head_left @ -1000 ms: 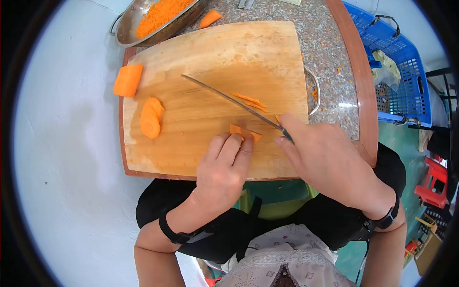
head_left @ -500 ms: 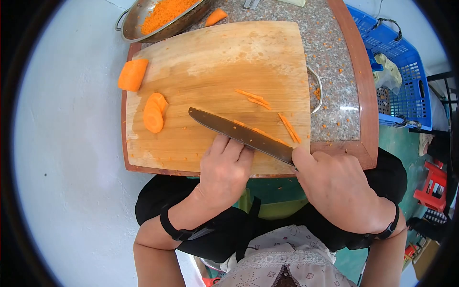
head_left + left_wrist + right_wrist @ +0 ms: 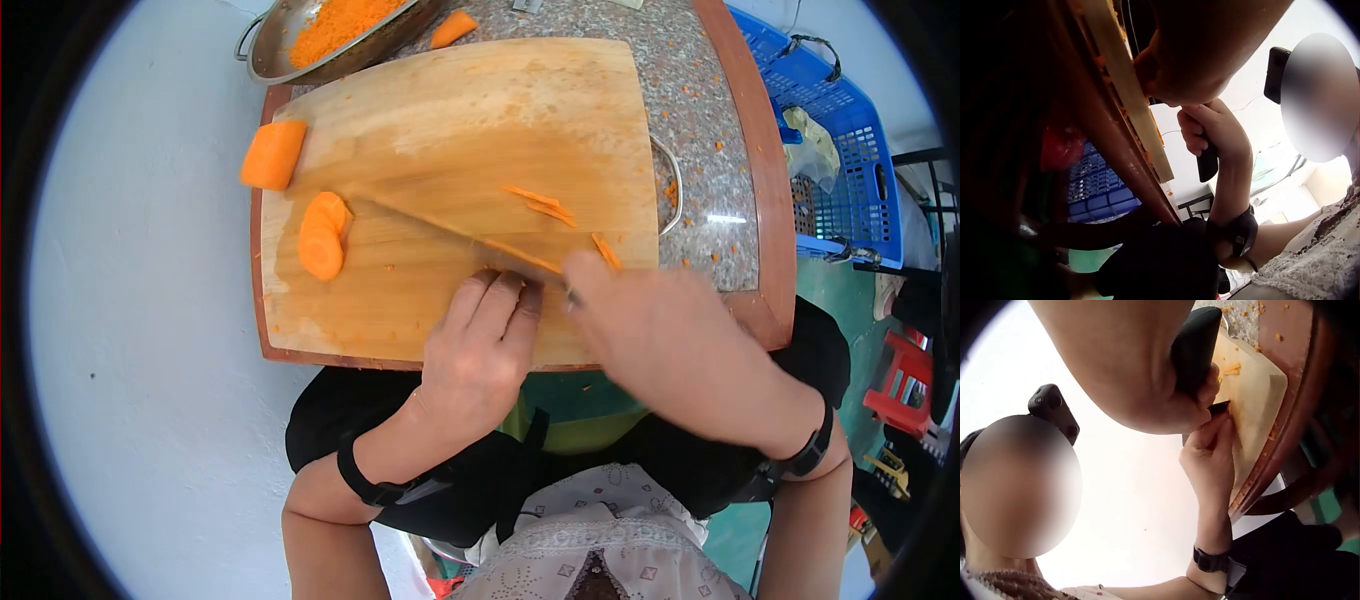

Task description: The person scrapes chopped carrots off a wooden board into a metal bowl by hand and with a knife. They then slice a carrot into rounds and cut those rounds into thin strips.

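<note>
Grips the knife (image 3: 440,232) by its black handle in the right hand (image 3: 670,345), fingers curled tight, blade blurred low across the cutting board (image 3: 480,110). Presses down with near-straight fingers of the left hand (image 3: 478,355) on a thin carrot piece (image 3: 522,260) just beside the blade, near the board's front edge, with carrot slices (image 3: 322,235) well apart to the left

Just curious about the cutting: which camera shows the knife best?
The head view: the knife shows its blade, blurred, across the cutting board. The left wrist view shows only the black handle in the right hand; the right wrist view, the handle and some blade.
</note>
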The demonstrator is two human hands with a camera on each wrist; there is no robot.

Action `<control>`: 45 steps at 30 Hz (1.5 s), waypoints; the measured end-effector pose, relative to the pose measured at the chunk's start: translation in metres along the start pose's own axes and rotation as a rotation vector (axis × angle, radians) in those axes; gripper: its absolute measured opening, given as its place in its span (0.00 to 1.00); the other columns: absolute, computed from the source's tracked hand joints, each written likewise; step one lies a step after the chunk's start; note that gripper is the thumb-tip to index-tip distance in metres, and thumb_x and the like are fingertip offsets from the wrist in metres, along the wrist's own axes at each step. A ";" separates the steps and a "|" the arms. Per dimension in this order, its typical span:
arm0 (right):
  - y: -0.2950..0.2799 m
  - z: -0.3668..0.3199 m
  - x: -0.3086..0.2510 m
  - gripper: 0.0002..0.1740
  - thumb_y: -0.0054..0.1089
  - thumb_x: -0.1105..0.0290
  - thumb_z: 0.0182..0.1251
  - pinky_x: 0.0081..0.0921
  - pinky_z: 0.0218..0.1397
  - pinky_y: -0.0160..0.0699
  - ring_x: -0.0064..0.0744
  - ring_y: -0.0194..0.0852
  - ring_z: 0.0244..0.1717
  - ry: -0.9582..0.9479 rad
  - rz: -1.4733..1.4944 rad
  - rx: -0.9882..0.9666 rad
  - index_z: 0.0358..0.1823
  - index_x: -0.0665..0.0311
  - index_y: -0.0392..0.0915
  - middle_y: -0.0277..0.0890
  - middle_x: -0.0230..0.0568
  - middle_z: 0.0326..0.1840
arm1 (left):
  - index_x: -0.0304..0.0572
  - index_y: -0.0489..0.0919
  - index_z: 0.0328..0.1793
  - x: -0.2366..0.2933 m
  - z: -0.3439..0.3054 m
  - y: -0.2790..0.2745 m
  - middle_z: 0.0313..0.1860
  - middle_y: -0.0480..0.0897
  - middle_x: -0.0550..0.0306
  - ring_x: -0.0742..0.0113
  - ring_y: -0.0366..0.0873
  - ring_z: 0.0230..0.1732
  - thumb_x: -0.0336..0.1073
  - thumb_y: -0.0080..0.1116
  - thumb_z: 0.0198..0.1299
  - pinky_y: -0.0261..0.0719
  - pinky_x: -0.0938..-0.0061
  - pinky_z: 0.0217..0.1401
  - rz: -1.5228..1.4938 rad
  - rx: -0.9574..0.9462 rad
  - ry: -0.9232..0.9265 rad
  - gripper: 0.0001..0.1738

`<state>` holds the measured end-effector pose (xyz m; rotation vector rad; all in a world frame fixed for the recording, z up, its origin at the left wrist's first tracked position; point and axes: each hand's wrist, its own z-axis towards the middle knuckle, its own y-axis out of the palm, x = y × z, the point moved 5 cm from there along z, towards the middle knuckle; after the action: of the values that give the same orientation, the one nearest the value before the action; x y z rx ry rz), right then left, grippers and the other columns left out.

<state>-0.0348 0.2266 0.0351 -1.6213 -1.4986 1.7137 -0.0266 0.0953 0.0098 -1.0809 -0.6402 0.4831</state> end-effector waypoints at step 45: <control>0.010 0.024 0.027 0.11 0.62 0.67 0.51 0.42 0.39 0.79 0.55 0.81 0.35 0.088 0.405 0.307 0.30 0.69 0.80 0.80 0.55 0.28 | 0.31 0.82 0.51 0.001 0.016 -0.017 0.46 0.81 0.40 0.45 0.79 0.45 0.30 0.54 0.63 0.77 0.63 0.49 0.162 -0.137 -0.079 0.13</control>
<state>-0.0594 0.2342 0.0076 -1.8852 -0.8504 1.9307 -0.0357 0.0995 0.0304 -1.2547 -0.6657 0.6315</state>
